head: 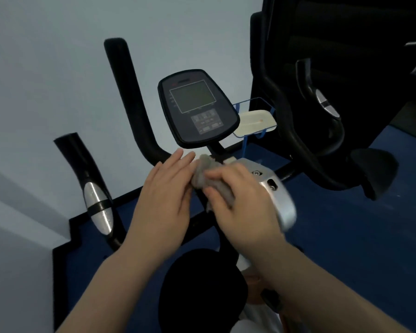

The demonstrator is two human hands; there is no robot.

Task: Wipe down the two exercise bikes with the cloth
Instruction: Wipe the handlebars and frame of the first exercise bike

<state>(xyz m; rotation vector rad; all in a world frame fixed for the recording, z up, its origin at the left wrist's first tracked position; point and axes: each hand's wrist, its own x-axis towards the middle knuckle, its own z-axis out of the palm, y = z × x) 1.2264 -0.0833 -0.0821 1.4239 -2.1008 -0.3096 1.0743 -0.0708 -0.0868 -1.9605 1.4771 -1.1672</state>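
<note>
I stand over an exercise bike with a black console (197,109), black handlebars (127,97) and a silver stem cover (276,195). A crumpled grey cloth (208,174) sits bunched between my two hands just below the console. My right hand (240,203) curls its fingers round the cloth over the stem. My left hand (168,198) lies beside it with straight fingers touching the cloth's left side. The black saddle (202,292) is below my forearms. A second dark machine (322,92) stands at the right.
A blue wire holder with a white tray (255,121) hangs right of the console. A silver-banded grip (97,203) sticks up at left. A pale wall lies behind and to the left; blue floor (346,236) spreads to the right.
</note>
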